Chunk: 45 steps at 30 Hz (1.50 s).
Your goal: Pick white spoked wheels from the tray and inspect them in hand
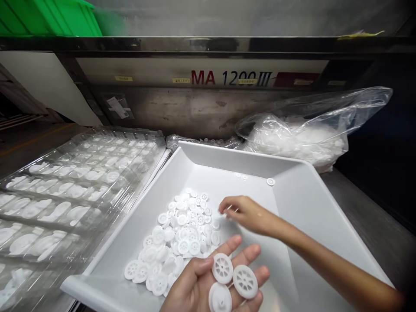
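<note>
White spoked wheels (222,268), three of them, rest on the upturned left hand (199,288), over the near part of a pale grey tray (310,212). Two show their spokes; the third, lowest toward the wrist, presents a mostly solid face with a central stub. Left fingers: extended and slightly spread, palm not closed; thumb tip at the rim of one wheel.

Right hand (250,212) is over the tray floor, just beyond the left hand and beside the heap of wheels (183,234). Right fingers: bent, tips drawn toward the thumb with a small gap visible; cannot tell whether anything is pinched between them.

Heap: many similar white wheels, overlapping at mixed tilts, set toward the tray's left wall and spreading toward its near left corner. Three loose wheels (270,182) lie at the foot of the far wall, one of them near the far right corner.

Outside the left edge: clear compartment packs (136,162) holding white parts, contours partly obscured by the plastic. Beyond the far edge, toward the right: clear plastic bag (295,134) with whitish contents, detail unclear. Behind: machine panel (156,71) lettered "MA 1200 III". Upper left: green crate (69,19).
</note>
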Each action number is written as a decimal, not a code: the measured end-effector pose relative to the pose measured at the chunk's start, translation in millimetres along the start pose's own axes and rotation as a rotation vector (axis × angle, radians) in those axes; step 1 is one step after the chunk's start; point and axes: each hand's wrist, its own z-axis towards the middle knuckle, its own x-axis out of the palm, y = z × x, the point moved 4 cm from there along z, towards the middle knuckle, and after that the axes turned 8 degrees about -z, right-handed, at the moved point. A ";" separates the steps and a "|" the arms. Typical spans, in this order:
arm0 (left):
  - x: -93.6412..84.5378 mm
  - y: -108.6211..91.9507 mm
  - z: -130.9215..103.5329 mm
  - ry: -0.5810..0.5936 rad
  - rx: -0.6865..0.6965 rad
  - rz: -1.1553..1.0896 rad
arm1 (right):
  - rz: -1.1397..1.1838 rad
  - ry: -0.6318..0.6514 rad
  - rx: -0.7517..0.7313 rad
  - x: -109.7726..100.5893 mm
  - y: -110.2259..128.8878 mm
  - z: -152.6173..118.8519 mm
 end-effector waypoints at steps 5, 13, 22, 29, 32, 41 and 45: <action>-3.1 -0.3 1.2 -0.105 0.067 -0.108 | -0.698 -0.283 0.353 -60.1 -81.9 6.9; -1.2 0.8 -2.8 -0.224 0.119 -0.137 | -1.242 -0.177 0.446 -70.4 -124.0 3.5; -0.9 2.3 -4.5 -0.167 0.114 -0.216 | -1.304 -0.308 0.435 -66.6 -124.7 4.3; -2.5 -0.9 -6.9 -0.166 0.127 -0.241 | -0.925 -0.478 0.176 -72.6 -71.7 5.4; -1.4 -2.7 -6.3 -0.166 0.152 -0.251 | -0.698 -0.498 -0.206 -59.8 -4.1 -19.6; 3.4 0.3 4.9 -0.189 0.246 -0.341 | -0.666 -0.416 -0.833 -17.7 76.3 -85.0; 4.6 -1.0 3.6 -0.146 0.226 -0.338 | -0.660 -0.321 -0.820 -20.6 63.2 -78.4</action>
